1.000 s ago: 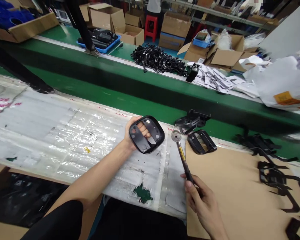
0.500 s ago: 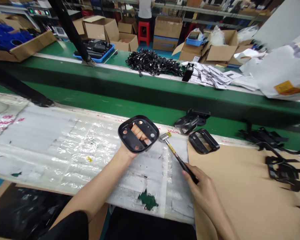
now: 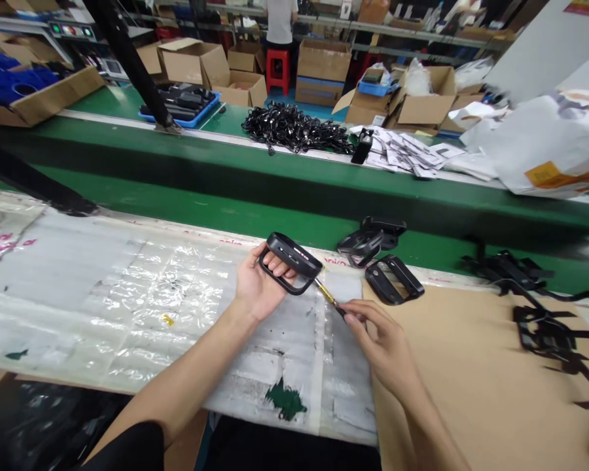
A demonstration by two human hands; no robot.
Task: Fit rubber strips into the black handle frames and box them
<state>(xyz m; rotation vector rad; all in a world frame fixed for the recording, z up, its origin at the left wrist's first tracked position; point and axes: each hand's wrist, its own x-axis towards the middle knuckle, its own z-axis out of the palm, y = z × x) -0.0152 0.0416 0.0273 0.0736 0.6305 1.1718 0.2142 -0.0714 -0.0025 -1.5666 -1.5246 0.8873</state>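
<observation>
My left hand (image 3: 260, 284) grips a black plastic frame (image 3: 290, 254), which is turned so that I see mostly its narrow edge, with the fingers through its opening. My right hand (image 3: 383, 343) pinches the black handle of a small hammer (image 3: 328, 294) with a yellow-banded shaft. The shaft runs up to the frame, and the frame hides the hammer's metal head. Both hands are over the plastic-covered bench (image 3: 152, 307). Just beyond them lie two similar black plastic parts (image 3: 392, 278) (image 3: 370, 241).
A brown cardboard sheet (image 3: 471, 373) to the right holds a scatter of black plastic pieces (image 3: 535, 327). Beyond runs a green conveyor (image 3: 275, 183) bearing a heap of black cables (image 3: 294, 129) and papers (image 3: 402, 154). Cartons and a standing person (image 3: 279, 16) are farther back.
My left hand has turned the frame from face-up onto its edge. My right hand has brought the hammer closer, so the frame now hides its head.
</observation>
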